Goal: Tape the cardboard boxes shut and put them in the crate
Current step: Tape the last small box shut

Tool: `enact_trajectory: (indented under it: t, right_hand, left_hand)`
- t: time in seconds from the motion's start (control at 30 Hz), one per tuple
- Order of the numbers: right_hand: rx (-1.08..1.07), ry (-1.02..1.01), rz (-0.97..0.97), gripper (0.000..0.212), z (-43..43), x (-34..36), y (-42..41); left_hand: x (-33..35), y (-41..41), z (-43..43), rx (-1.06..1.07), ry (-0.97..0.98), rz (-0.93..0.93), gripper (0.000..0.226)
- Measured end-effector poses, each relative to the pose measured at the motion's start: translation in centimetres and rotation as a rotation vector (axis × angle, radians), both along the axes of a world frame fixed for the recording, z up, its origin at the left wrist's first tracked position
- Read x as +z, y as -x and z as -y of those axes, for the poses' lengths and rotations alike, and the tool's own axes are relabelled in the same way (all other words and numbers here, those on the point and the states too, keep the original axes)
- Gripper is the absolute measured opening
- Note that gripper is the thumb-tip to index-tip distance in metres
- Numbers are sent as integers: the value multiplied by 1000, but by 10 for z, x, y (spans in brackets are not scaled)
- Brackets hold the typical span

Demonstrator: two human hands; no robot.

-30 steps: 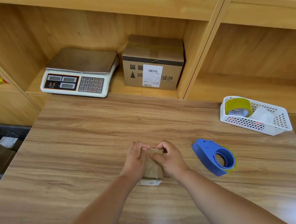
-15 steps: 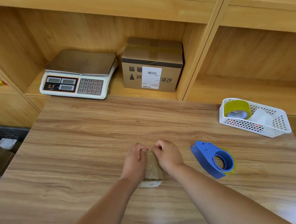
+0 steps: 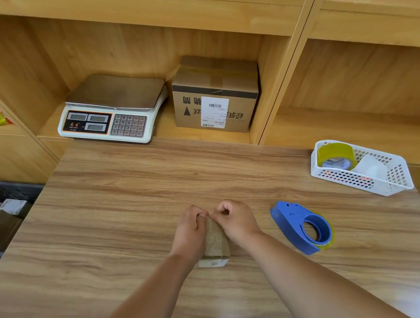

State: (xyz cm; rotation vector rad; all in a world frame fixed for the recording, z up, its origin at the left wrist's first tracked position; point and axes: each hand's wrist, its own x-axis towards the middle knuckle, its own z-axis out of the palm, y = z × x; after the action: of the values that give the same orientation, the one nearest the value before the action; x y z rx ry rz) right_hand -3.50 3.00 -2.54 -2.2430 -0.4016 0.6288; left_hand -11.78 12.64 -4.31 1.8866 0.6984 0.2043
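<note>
Both bare forearms reach forward from the lower edge and converge, wrists close together, knuckles up. The left hand [image 3: 190, 230] and right hand [image 3: 237, 222] sit side by side with fingers curled, fingertips nearly meeting at the far end, each gripping one side of the small cardboard box [image 3: 216, 242] between them.

1. The counter [image 3: 131, 222] is smooth wood grain with a faint sheen.
2. The small box [image 3: 215, 240] is brown cardboard, glossy with clear tape.
3. The tape dispenser [image 3: 302, 226] is smooth blue plastic.
4. The basket [image 3: 394, 185] is white perforated plastic.
5. The scale [image 3: 114, 91] has a brushed-metal pan on a white plastic body.
6. The carton [image 3: 220, 82] is matt brown cardboard with a paper label.
</note>
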Motion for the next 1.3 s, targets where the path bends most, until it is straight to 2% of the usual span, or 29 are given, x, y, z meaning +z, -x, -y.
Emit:
enact_trajectory:
  t: [0.1, 0.4, 0.63, 0.77, 0.87, 1.1, 1.3]
  right_hand:
    - [-26, -18, -20, 22, 2, 1, -2]
    - [-163, -209, -253, 26, 14, 2, 3]
    - [-33, -36, -117, 21, 3, 2, 8]
    - [53, -22, -33, 27, 8, -3, 10]
    - [135, -38, -54, 36, 16, -4, 10]
    - [291, -131, -220, 85, 35, -5, 15]
    - [224, -204, -234, 80, 36, -6, 18]
  left_hand:
    - [-1, 1, 2, 11, -10, -6, 18]
    - [-3, 5, 3, 35, 20, 24, 21]
    - [0, 6, 3, 34, 108, 12, 27]
    - [1, 6, 5, 58, 140, 39, 25]
    - [2, 6, 6, 68, 148, 38, 24]
    - [3, 7, 5, 75, 175, 5, 25]
    - [5, 8, 0, 3, 210, 21, 18]
